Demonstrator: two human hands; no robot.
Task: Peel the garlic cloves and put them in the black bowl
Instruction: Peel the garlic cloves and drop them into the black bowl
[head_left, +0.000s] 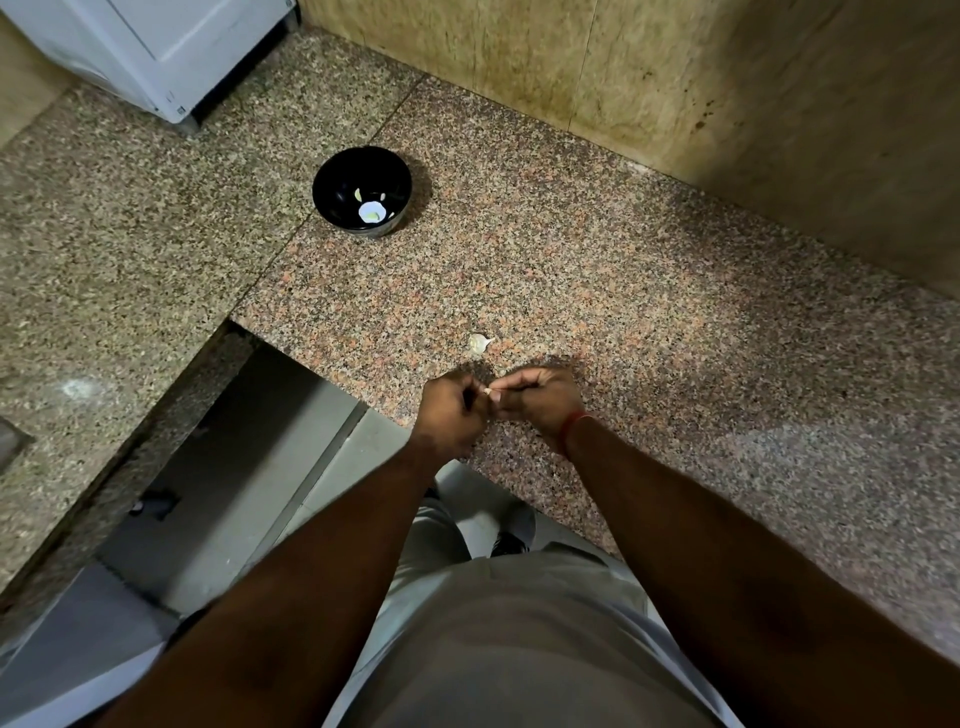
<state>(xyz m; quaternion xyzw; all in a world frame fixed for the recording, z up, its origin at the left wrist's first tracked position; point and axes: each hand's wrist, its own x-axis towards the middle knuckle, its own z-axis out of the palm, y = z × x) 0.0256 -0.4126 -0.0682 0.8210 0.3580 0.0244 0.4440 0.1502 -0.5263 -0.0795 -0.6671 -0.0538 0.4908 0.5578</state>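
The task looks partly done: the round glossy black bowl (362, 191), standing toward the back of the speckled granite counter (649, 322), already holds a few pale pieces, seemingly peeled cloves. Just beyond the hands near the front edge, one small papery whitish garlic clove (479, 343) lies unpeeled. Over that edge, the left hand (451, 415) and right hand (540, 397) meet with curled fingers, pinching a tiny pale clove (489, 392) between them, mostly hidden; I judge its peeling is under way.
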